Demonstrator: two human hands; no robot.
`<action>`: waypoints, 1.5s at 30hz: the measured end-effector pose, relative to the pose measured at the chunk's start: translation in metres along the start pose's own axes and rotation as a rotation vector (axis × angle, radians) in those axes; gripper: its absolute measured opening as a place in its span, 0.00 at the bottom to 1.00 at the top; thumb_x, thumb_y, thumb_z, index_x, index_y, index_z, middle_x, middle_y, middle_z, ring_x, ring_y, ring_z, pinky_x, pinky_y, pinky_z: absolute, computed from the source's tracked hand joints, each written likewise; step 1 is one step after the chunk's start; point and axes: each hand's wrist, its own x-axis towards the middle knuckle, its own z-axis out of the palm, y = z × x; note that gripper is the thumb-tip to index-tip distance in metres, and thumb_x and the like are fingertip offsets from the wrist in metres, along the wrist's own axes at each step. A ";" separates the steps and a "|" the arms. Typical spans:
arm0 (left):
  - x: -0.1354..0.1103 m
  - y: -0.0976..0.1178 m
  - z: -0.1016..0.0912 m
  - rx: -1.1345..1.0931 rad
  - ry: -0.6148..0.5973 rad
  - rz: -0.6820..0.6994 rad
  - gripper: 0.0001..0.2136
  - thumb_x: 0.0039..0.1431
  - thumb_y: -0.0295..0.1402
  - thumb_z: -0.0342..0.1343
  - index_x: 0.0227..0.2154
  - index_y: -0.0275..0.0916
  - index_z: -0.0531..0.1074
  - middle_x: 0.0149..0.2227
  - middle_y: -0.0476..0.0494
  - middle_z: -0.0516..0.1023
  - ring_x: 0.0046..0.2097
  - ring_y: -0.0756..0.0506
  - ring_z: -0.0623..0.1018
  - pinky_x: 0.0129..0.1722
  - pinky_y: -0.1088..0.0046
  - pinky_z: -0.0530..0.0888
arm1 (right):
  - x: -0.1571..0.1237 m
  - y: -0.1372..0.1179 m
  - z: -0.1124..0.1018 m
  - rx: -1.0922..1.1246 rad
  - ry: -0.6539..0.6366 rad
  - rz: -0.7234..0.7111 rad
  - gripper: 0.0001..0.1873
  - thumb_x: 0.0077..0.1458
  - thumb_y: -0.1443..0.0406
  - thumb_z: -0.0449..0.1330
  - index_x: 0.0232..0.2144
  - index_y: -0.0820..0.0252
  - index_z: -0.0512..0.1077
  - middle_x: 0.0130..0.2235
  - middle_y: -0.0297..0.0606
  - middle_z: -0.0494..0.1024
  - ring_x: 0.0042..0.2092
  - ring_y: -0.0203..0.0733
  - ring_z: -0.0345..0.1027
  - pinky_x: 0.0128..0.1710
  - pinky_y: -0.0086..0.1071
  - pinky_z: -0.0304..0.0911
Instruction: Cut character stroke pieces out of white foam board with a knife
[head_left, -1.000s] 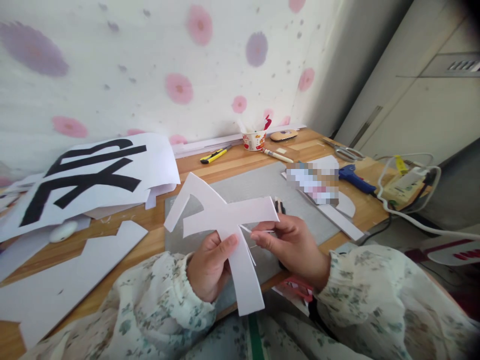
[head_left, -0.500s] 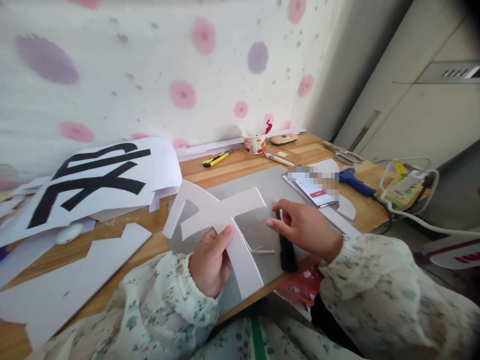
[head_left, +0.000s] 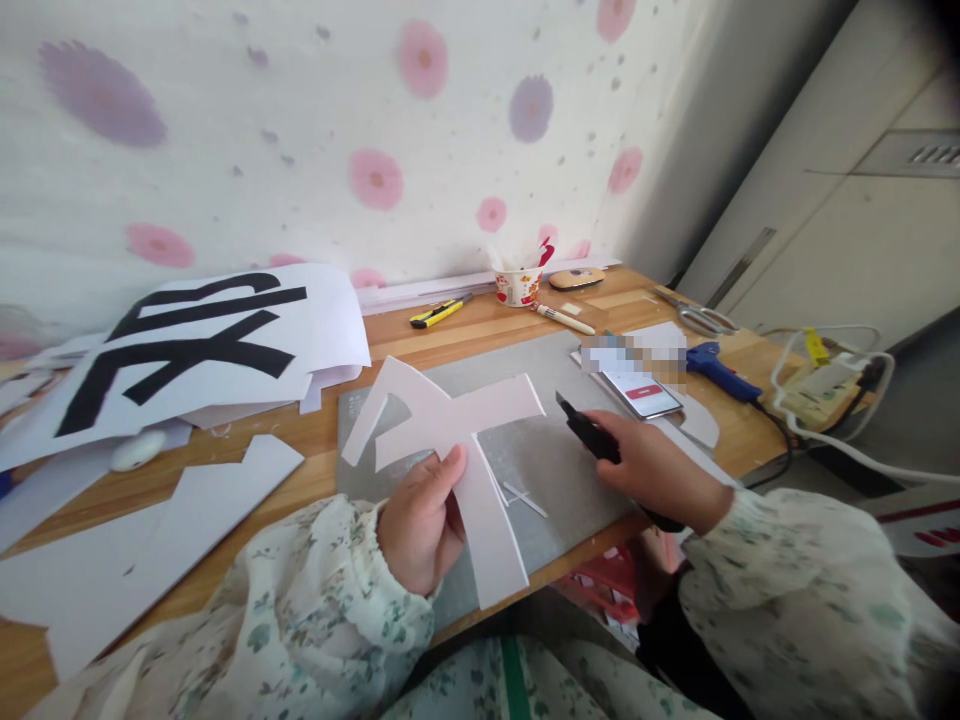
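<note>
My left hand [head_left: 421,520] pinches a white foam-board cut-out [head_left: 457,430] shaped like a large character, holding it tilted above the grey cutting mat [head_left: 555,470]. My right hand [head_left: 656,465] is wrapped round a black utility knife [head_left: 589,432], its tip pointing up and left toward the cut-out's right arm. Thin white offcut strips [head_left: 525,497] lie on the mat between my hands.
Printed sheets with bold black strokes [head_left: 187,345] and white board pieces [head_left: 150,530] cover the desk's left. Along the back lie a yellow cutter [head_left: 435,313], a paper cup [head_left: 516,284] and a pen [head_left: 562,318]. A phone [head_left: 641,390], blue glue gun [head_left: 716,365], scissors [head_left: 701,317] and power strip [head_left: 821,385] sit right.
My right hand let go of a thin offcut strip, which now lies on the mat, then picked up the black knife from the mat and lifted it. The cut-out has stayed in my left hand.
</note>
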 end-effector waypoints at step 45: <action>-0.017 -0.003 -0.004 -0.230 -0.526 -0.180 0.15 0.60 0.41 0.56 0.26 0.34 0.71 0.21 0.48 0.74 0.16 0.53 0.69 0.14 0.81 0.64 | -0.001 -0.053 0.025 0.046 0.267 -0.577 0.18 0.66 0.55 0.47 0.31 0.59 0.68 0.29 0.38 0.77 0.29 0.41 0.69 0.28 0.30 0.56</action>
